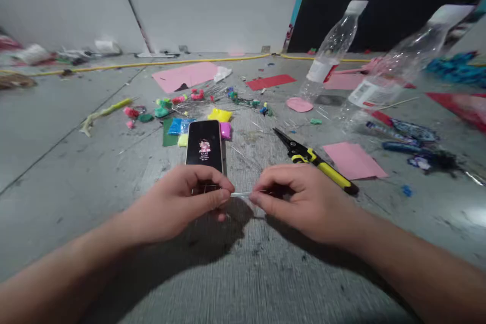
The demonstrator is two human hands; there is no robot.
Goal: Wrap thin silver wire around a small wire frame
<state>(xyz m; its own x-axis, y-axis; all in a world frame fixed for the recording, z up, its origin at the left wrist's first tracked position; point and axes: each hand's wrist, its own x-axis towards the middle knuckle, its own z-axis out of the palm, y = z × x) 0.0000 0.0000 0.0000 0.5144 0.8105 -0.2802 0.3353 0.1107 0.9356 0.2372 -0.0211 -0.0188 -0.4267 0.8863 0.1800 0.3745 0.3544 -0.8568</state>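
Between my two hands runs a short length of thin pale wire [241, 194], held level above the grey surface. My left hand [186, 200] is closed, pinching one end of it between thumb and forefinger. The other end sits in the pinch of my right hand [304, 197]. Just behind my left hand lies a phone [205, 144] with its dark screen lit, its lower part hidden by my fingers. Yellow-and-black pliers [317, 159] rest beyond my right hand, their jaws pointing away to the left.
Small coloured packets [220, 114] lie around the phone. Two clear plastic bottles [332, 53] stand at the back right. Pink paper [355, 160] is right of the pliers. Scraps of coloured fuzzy material [163, 108] and a yellow cable [125, 65] lie farther back.
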